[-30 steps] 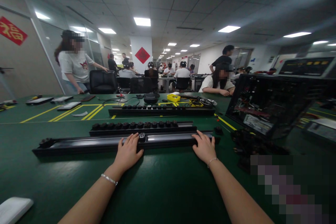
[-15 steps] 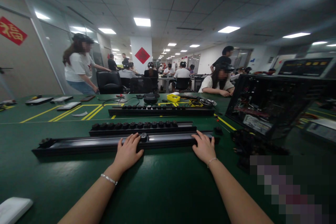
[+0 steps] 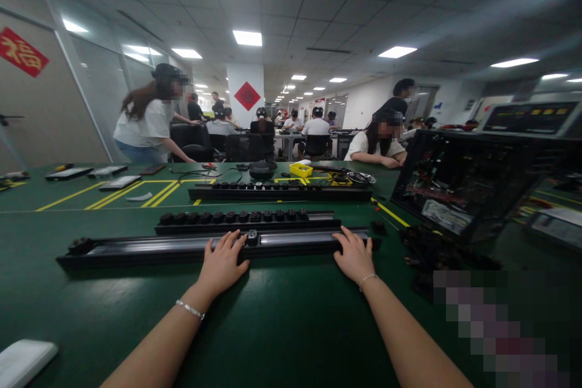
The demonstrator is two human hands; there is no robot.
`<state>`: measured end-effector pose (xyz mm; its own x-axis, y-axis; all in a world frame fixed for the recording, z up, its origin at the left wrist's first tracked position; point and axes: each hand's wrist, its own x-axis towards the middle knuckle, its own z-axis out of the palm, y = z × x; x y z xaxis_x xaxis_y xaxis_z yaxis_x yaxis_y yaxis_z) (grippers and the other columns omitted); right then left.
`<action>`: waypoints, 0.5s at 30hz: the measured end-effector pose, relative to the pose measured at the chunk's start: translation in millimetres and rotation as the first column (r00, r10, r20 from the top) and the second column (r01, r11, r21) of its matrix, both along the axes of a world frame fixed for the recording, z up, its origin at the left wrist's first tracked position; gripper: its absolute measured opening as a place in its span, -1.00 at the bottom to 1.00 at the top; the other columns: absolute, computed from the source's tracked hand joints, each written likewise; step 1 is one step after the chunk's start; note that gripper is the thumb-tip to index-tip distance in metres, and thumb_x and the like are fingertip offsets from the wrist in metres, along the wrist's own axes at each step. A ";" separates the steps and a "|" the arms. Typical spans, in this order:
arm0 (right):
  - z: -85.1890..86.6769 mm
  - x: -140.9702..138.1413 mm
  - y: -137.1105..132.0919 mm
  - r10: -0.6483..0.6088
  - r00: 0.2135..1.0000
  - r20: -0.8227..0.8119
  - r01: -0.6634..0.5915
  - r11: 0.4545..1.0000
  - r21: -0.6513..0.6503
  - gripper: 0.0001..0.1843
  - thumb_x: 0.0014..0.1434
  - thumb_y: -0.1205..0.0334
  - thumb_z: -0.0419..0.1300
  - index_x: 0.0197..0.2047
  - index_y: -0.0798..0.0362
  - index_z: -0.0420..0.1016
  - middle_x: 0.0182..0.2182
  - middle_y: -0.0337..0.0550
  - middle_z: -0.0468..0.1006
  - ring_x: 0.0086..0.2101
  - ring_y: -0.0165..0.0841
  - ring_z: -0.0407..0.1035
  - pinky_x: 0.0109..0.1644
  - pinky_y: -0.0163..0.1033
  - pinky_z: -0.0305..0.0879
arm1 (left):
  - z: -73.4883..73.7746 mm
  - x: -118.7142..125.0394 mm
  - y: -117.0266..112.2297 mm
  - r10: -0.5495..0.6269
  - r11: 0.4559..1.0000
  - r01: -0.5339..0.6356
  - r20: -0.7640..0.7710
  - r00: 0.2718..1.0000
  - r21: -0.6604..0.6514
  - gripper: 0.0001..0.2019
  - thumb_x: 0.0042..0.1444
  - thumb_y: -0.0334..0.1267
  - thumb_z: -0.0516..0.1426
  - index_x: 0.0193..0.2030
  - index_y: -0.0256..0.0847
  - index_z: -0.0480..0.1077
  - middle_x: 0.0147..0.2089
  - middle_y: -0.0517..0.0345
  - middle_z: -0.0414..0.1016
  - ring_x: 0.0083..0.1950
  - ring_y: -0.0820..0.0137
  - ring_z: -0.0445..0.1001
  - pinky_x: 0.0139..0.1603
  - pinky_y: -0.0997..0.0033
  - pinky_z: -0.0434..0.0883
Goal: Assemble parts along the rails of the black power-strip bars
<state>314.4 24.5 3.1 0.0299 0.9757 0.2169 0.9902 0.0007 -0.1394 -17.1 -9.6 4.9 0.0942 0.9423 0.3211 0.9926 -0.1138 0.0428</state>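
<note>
A long black rail (image 3: 150,250) lies across the green table (image 3: 282,321) in front of me. My left hand (image 3: 222,264) rests flat on its near edge at the middle, fingers spread, next to a small black round part (image 3: 251,235) seated in the rail. My right hand (image 3: 354,254) lies flat on the rail near its right end, fingers apart. Neither hand holds anything. Behind the rail lie two more black strips, one (image 3: 245,220) lined with several round black sockets and another (image 3: 279,191) farther back.
An open black computer case (image 3: 473,179) stands at the right with dark parts (image 3: 427,251) before it. A yellow box (image 3: 301,169) and cables sit at the back. A white object (image 3: 25,361) lies at the near left corner. A person in white (image 3: 148,124) bends at the far left; others sit beyond.
My hands have stayed on the rail. The person in white at the far left has walked to the right and bent over the table's far edge.
</note>
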 end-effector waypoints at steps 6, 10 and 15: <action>1.2 -0.5 0.1 -0.003 1.000 0.002 0.003 1.000 -0.016 -0.49 0.04 0.23 -0.03 0.09 -0.14 0.25 0.21 -0.22 0.06 0.16 -0.17 -0.07 0.19 0.23 -0.42 | -3.7 -0.6 0.9 -0.003 1.000 0.003 -0.006 1.000 0.026 -0.43 -0.04 -0.12 0.01 0.19 -0.05 0.15 0.30 0.09 0.07 0.29 0.14 -0.01 0.22 -0.08 -0.15; -0.5 -0.2 0.4 0.000 1.000 -0.016 0.000 1.000 0.006 -0.49 0.03 0.24 -0.03 0.09 -0.14 0.25 0.21 -0.23 0.07 0.16 -0.19 -0.06 0.20 0.22 -0.43 | -4.7 -1.6 1.5 -0.010 1.000 0.010 -0.012 1.000 0.028 -0.43 -0.03 -0.12 0.00 0.19 -0.06 0.14 0.30 0.09 0.07 0.29 0.14 0.00 0.21 -0.09 -0.14; 0.4 0.1 0.3 0.001 1.000 -0.029 -0.001 1.000 -0.003 -0.49 0.03 0.23 -0.03 0.09 -0.13 0.26 0.21 -0.22 0.06 0.17 -0.19 -0.08 0.20 0.22 -0.44 | -2.4 -0.6 1.4 0.004 1.000 -0.004 -0.006 1.000 0.025 -0.45 -0.03 -0.12 0.00 0.17 -0.06 0.16 0.30 0.09 0.08 0.29 0.16 0.00 0.22 -0.07 -0.13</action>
